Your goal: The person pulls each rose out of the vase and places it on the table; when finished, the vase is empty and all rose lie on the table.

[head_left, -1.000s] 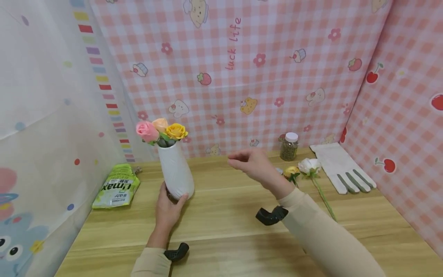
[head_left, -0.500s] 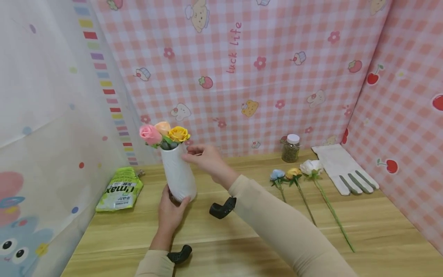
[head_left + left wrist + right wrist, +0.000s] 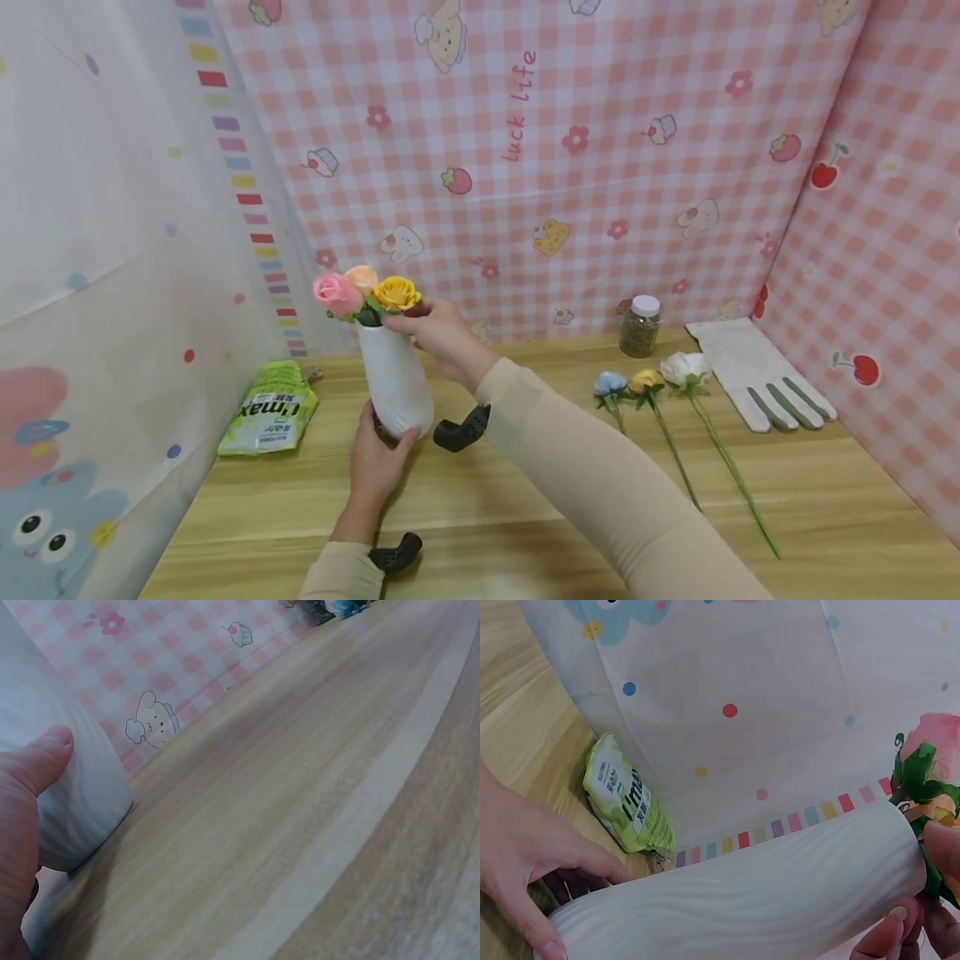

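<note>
Pink gingham cartoon fabric (image 3: 645, 67) at back and right, white dotted sheet (image 3: 150, 258) at left, pale wood-grain counter (image 3: 487, 550).

Head view: tall white ribbed ceramic-looking vase (image 3: 397, 383) sits left of centre, toward the counter's back edge. Pink rose (image 3: 337, 293), pale peach rose (image 3: 362, 277) and bright yellow rose (image 3: 396, 293) stand in its mouth. Left hand (image 3: 377, 458) grips the base. Right hand (image 3: 450, 333) is narrow, thumb and fingers at the mouth under the yellow bloom; can't tell whether they pinch the stem. Green-and-white plastic bag (image 3: 270, 408) near the back left corner. Blue rose (image 3: 611, 384), orange-yellow rose (image 3: 645, 382) and white long-stemmed rose (image 3: 684, 367) lie on the right half, stems toward the front edge. Clear white-lidded jar (image 3: 641, 327) by the back edge; white-and-grey fabric glove (image 3: 750, 367) at the back right corner.

Left wrist view: thumb flat on the lower vase wall; can't tell if the base is fully down.

Right wrist view: leaves and yellow petals show between right thumb and fingers.

Handling, judged: vase stiff, probably smooth, breakable, top-heavy with flowers; hold low round the body. Blooms light, petals soft; take by the stem just below the head.
</note>
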Available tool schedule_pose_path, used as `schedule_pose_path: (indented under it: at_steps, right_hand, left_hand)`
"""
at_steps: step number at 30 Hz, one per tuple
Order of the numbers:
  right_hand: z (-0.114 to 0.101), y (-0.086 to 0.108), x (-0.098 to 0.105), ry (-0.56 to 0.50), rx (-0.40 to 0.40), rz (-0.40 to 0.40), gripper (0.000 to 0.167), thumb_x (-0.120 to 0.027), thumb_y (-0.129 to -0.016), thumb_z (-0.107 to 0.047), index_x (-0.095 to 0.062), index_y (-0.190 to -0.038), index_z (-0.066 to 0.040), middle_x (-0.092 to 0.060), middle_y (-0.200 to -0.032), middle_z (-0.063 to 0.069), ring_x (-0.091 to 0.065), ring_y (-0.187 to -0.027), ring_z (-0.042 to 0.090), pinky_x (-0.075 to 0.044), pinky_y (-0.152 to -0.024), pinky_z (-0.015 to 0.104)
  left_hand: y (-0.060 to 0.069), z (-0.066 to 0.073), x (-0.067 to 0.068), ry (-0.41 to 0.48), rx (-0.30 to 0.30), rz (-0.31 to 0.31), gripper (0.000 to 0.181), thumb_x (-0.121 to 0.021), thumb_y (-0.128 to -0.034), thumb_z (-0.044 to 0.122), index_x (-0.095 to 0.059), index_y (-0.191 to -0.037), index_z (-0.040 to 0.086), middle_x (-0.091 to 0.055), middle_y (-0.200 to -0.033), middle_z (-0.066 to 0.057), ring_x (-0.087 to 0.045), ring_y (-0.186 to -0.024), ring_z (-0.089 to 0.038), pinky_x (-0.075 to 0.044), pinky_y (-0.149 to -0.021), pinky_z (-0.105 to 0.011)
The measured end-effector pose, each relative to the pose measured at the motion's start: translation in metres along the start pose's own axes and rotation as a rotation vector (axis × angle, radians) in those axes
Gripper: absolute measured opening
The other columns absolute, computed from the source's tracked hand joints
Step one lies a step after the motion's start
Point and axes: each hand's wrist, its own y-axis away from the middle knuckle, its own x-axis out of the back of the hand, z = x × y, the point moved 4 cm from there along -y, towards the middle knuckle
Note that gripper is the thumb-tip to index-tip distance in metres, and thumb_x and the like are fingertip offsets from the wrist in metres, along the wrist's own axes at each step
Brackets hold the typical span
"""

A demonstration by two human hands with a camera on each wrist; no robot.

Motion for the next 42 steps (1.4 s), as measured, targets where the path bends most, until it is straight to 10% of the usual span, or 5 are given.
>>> schedule_pose_path:
  at_steps: [19, 34, 42]
  right_hand:
    - [-0.012, 0.0, -0.006, -0.05, 0.13, -0.085, 0.024, -0.071, -0.088, -0.029, -0.07, -0.11, -0.018, -0.062, -0.093, -0.001, -0.051, -0.082, 0.014, -0.046, -0.076, 0.032]
    - [-0.012, 0.004, -0.002, 0.362, 0.412, 0.112, 0.018, -0.075, -0.085, -0.024, -0.076, -0.098, -0.012, -0.072, -0.09, -0.004, -0.065, -0.08, 0.006, -0.054, -0.069, 0.023]
    - [-0.021, 0.003, 0.002, 0.334, 0.477, 0.179, 0.019, -0.077, -0.083, -0.027, -0.077, -0.093, -0.01, -0.073, -0.084, -0.003, -0.065, -0.077, 0.004, -0.054, -0.066, 0.023]
  left_hand:
    - [0.001, 0.0, 0.0, 0.012, -0.013, -0.004, 0.089, -0.077, -0.0813, 0.036, -0.028, -0.148, 0.003, -0.044, -0.14, -0.021, -0.045, -0.127, -0.035, -0.037, -0.104, -0.048]
    - [0.003, 0.0, -0.001, 0.001, 0.001, -0.019, 0.085, -0.076, -0.0829, 0.034, -0.028, -0.148, 0.005, -0.046, -0.139, -0.018, -0.047, -0.125, -0.033, -0.038, -0.103, -0.047]
    - [0.002, 0.0, -0.001, -0.007, 0.009, -0.023, 0.087, -0.075, -0.0835, 0.035, -0.027, -0.149, 0.005, -0.044, -0.142, -0.018, -0.044, -0.128, -0.032, -0.037, -0.105, -0.046]
